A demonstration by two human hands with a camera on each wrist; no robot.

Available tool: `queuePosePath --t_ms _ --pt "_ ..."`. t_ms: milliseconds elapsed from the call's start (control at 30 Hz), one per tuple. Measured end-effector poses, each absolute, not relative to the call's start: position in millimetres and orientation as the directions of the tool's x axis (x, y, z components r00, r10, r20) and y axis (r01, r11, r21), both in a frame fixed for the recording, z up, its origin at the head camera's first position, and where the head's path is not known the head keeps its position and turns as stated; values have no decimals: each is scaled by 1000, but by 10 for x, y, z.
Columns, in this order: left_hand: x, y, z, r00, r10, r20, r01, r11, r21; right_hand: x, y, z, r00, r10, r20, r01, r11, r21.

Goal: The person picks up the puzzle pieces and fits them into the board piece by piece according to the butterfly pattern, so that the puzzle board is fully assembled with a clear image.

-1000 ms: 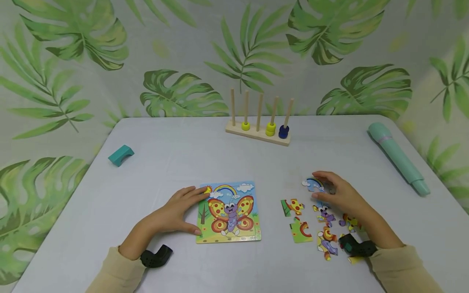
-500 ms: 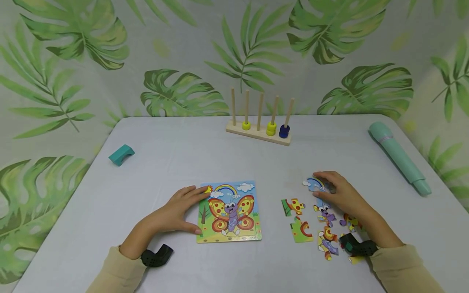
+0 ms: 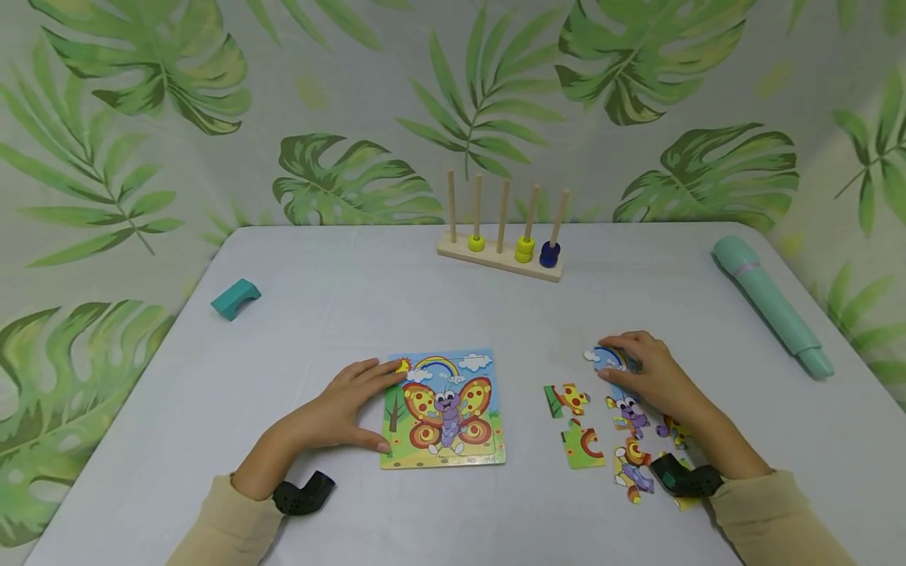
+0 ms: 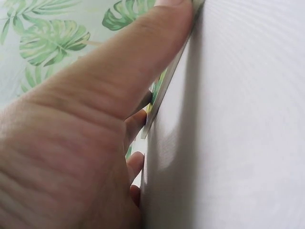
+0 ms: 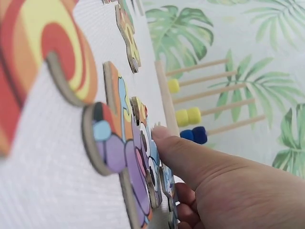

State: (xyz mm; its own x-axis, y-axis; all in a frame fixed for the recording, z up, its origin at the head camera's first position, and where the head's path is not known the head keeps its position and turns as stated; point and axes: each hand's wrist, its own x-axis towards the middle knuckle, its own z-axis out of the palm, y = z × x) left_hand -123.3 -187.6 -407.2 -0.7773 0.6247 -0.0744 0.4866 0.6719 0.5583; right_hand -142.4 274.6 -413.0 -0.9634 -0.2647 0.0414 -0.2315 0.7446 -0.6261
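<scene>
My left hand (image 3: pixel 343 409) lies at the left side of a square butterfly picture board (image 3: pixel 447 428), its fingers spread over the upper left corner and the thumb at the lower left edge. The left wrist view shows the thumb (image 4: pixel 109 67) along the board's thin edge. My right hand (image 3: pixel 654 377) pinches a puzzle piece with a rainbow and cloud (image 3: pixel 604 358) between thumb and fingers, low over the table. Just below it lies a piece with the butterfly's face (image 3: pixel 627 409). In the right wrist view my right thumb (image 5: pixel 190 157) overlaps the face piece (image 5: pixel 147 152).
Loose puzzle pieces lie around the right hand, including a tree piece (image 3: pixel 566 399), a green piece (image 3: pixel 583 444) and a purple piece (image 3: pixel 632 472). A peg stand with yellow and blue beads (image 3: pixel 499 255) stands behind. A teal block (image 3: pixel 236 299) and a mint microphone (image 3: pixel 771 306) lie toward the sides.
My right hand has shifted slightly left, and its thumb and index finger have come closer together on the rainbow piece. The left hand and the board stay put.
</scene>
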Motion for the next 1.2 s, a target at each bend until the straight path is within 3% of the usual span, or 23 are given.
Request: queuePosePath --t_ms 500,1200 --pt "-1238 -1874 -4077 -773 630 -71 495 670 553 -1404 2694 -4072 -957 -276 90 -278 781 -559" --pt "-1245 -1873 -4092 -774 629 -73 493 671 554 -1303 2558 -3918 -916 -185 355 -377 697 -610"
